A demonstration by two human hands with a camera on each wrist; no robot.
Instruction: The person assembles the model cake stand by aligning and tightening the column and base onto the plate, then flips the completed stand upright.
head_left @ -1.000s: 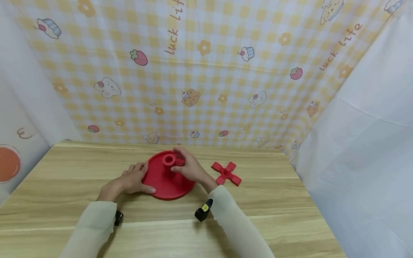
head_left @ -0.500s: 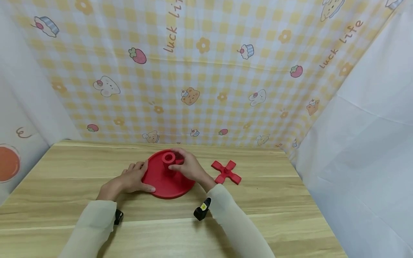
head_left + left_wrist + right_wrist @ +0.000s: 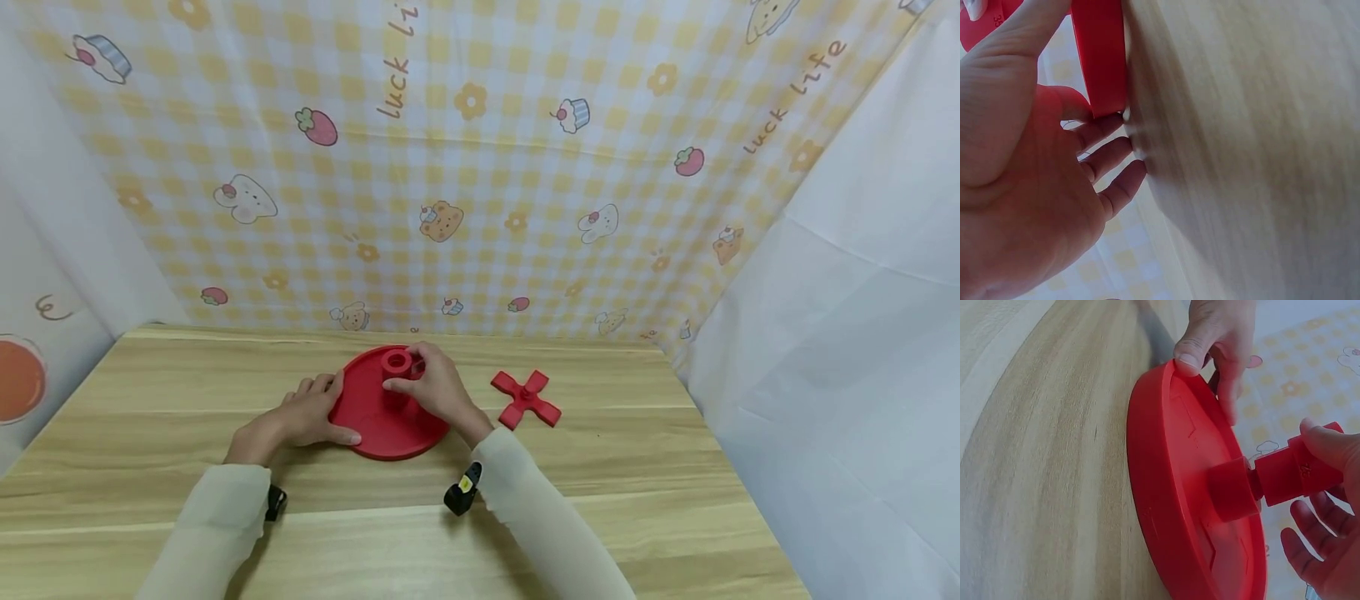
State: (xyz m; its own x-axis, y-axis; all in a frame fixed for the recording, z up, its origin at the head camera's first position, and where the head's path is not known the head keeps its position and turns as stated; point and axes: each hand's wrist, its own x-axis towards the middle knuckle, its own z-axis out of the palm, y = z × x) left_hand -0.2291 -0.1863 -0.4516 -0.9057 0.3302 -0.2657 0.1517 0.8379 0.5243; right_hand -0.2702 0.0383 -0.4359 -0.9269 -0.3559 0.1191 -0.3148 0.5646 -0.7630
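Observation:
A red round base (image 3: pixel 367 408) with a raised rim lies on the wooden table. My left hand (image 3: pixel 307 417) grips its left edge, thumb over the rim and fingers at the outer side. From the middle of the base rises a short red post (image 3: pixel 1230 490). In line above it is a red hollow cylinder with a wider collar (image 3: pixel 1285 472), joined through a narrower neck. My right hand (image 3: pixel 442 387) pinches this cylinder near its top, the thumb on the near side; the other fingers are spread beside it in the right wrist view.
A red four-armed cross piece (image 3: pixel 527 399) with a small central peg lies on the table to the right of the base. A yellow checked curtain (image 3: pixel 480 183) hangs behind the table's back edge. A white cloth (image 3: pixel 825 358) hangs at the right.
The right thumb has moved left across the cylinder and the fingers have closed in on it. The cylinder's top has shifted slightly up and right. The left hand keeps its grip.

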